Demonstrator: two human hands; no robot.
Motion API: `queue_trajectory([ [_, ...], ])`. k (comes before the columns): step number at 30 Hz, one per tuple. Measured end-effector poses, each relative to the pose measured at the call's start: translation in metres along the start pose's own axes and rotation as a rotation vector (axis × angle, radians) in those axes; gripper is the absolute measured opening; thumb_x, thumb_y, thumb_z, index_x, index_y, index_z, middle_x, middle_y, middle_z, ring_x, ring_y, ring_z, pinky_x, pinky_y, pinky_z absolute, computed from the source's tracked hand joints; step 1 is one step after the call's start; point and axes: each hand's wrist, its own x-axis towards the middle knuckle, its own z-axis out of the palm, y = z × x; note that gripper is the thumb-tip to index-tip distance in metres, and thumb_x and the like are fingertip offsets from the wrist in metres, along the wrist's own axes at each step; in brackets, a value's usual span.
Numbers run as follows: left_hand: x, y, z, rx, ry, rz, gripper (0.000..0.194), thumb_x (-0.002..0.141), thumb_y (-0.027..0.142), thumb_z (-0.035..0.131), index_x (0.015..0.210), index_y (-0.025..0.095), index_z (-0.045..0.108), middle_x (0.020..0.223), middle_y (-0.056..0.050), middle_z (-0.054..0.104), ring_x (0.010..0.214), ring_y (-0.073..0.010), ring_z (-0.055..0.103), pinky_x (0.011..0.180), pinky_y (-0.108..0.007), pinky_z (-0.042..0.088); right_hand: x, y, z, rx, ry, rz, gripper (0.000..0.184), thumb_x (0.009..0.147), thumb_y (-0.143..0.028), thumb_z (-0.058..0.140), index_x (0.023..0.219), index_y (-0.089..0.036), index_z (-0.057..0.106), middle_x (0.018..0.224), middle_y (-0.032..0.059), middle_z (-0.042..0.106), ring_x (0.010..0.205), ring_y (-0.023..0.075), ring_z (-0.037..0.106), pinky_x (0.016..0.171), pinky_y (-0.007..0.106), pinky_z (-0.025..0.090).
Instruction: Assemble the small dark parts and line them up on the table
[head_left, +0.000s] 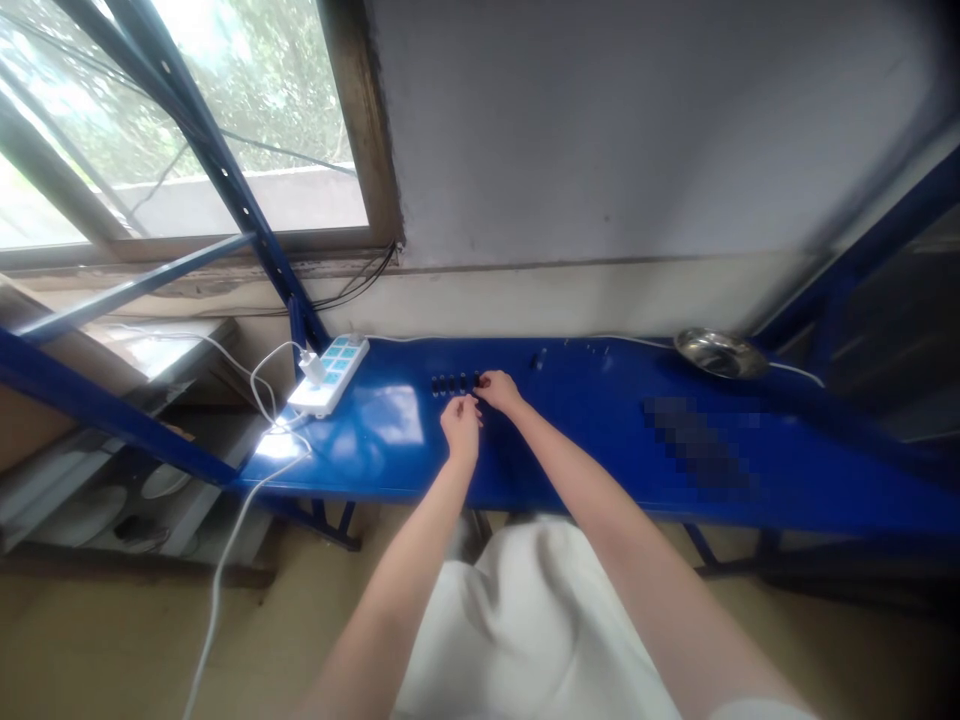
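Pieces [451, 385], dark, rowed toward far edge of surface [570, 440]; right hand [498, 390] at right end, left hand [460, 425] nearer front, both curled, grasp unclear. Power strip [331, 378] well apart, along left edge.

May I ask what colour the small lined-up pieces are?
Mostly black; the small pieces show in the head view.

Likely workshop: long blue workbench [607, 410]

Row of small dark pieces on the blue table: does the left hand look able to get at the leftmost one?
Probably yes: the left hand is close by on the near side of the row, nothing visible blocks the leftmost piece, and the right hand is at the other end.
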Motion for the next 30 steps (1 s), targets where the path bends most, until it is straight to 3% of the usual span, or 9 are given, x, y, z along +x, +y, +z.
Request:
queue_trajectory([
  [10, 0.001, -0.002, 0.001, 0.017, 0.008, 0.004, 0.022, 0.077, 0.032, 0.049, 0.069, 0.014, 0.058, 0.052, 0.004, 0.049, 0.041, -0.0058, 0.045, 0.044, -0.019, 0.037, -0.001, -0.007, -0.007, -0.093, -0.065, 0.037, 0.016, 0.071, -0.027, 0.06, 0.084, -0.019, 0.064, 0.09, 0.0055, 0.067, 0.083, 0.0185, 0.061, 0.067, 0.027, 0.042],
  [15, 0.001, -0.002, 0.0, 0.033, 0.009, 0.001, 0.022, 0.078, 0.031, 0.048, 0.069, 0.014, 0.057, 0.052, 0.003, 0.049, 0.04, -0.0056, 0.044, 0.043, -0.018, 0.037, 0.001, -0.001, -0.025, -0.063, -0.123, 0.0, 0.027, 0.066, -0.025, 0.067, 0.091, -0.017, 0.066, 0.096, 0.008, 0.067, 0.086, 0.0193, 0.062, 0.071, 0.026, 0.045],
  [19, 0.001, -0.002, 0.001, 0.037, -0.007, 0.003, 0.023, 0.078, 0.032, 0.048, 0.07, 0.013, 0.058, 0.052, 0.003, 0.049, 0.04, -0.0054, 0.044, 0.043, -0.018, 0.037, 0.002, 0.016, -0.055, 0.119, -0.237, -0.031, 0.027, 0.064, -0.023, 0.07, 0.089, -0.015, 0.068, 0.086, 0.0075, 0.069, 0.078, 0.0171, 0.063, 0.071, 0.025, 0.047],
  [22, 0.0, -0.001, 0.001, 0.043, -0.01, -0.006, 0.024, 0.078, 0.033, 0.048, 0.07, 0.013, 0.058, 0.052, 0.003, 0.049, 0.04, -0.0054, 0.044, 0.042, -0.018, 0.036, 0.002, 0.034, -0.082, 0.249, -0.319, 0.054, 0.029, 0.062, -0.026, 0.071, 0.089, -0.015, 0.069, 0.079, 0.0069, 0.069, 0.07, 0.0163, 0.064, 0.066, 0.026, 0.048],
  [26, -0.001, 0.0, 0.001, 0.06, -0.019, -0.016, 0.023, 0.078, 0.033, 0.049, 0.07, 0.013, 0.059, 0.053, 0.002, 0.05, 0.041, -0.0055, 0.044, 0.043, -0.018, 0.037, 0.002, 0.061, -0.111, 0.356, -0.295, 0.19, 0.024, 0.062, -0.027, 0.072, 0.082, -0.015, 0.069, 0.085, 0.0081, 0.07, 0.072, 0.0162, 0.065, 0.064, 0.025, 0.048],
  [30, -0.003, 0.003, 0.0, 0.073, -0.038, -0.019, 0.024, 0.079, 0.033, 0.048, 0.07, 0.014, 0.059, 0.054, 0.002, 0.051, 0.042, -0.0057, 0.045, 0.044, -0.018, 0.038, 0.002, 0.087, -0.123, 0.421, -0.182, 0.331, 0.021, 0.065, -0.027, 0.069, 0.082, -0.014, 0.067, 0.088, 0.0087, 0.069, 0.071, 0.0148, 0.064, 0.063, 0.025, 0.048],
])
